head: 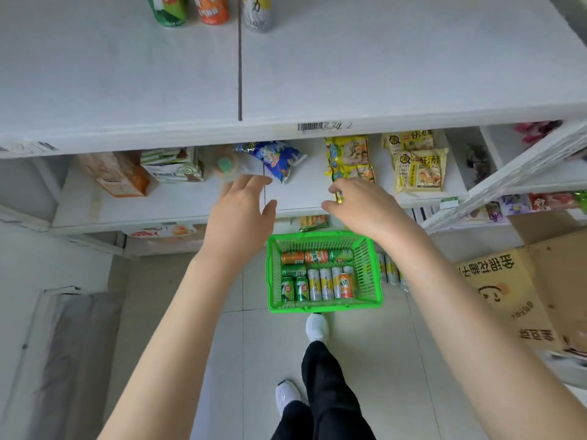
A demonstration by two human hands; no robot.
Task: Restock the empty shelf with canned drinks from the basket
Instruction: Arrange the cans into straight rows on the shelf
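left hand [241,211], right hand [359,208] both loose, empty; colourful aluminium cans [317,277] in green plastic basket [324,308] probably slick, dentable, so grab mid-body.

Top shelf [381,74] white, mostly bare – three cans upright at back: green can [166,9], orange can [212,9], yellow-silver can [256,11]. Left hand [239,214] empty, fingers spread and relaxed, held in front of lower shelf [298,192]. Right hand [362,206] beside it, fingers loosely bent, seemingly empty – yellow sliver at fingertips probably belongs to snack packet [349,157] behind. Green basket [270,274] on floor below hands, canned drinks [317,279] lying inside. Cardboard box [514,296] at right.
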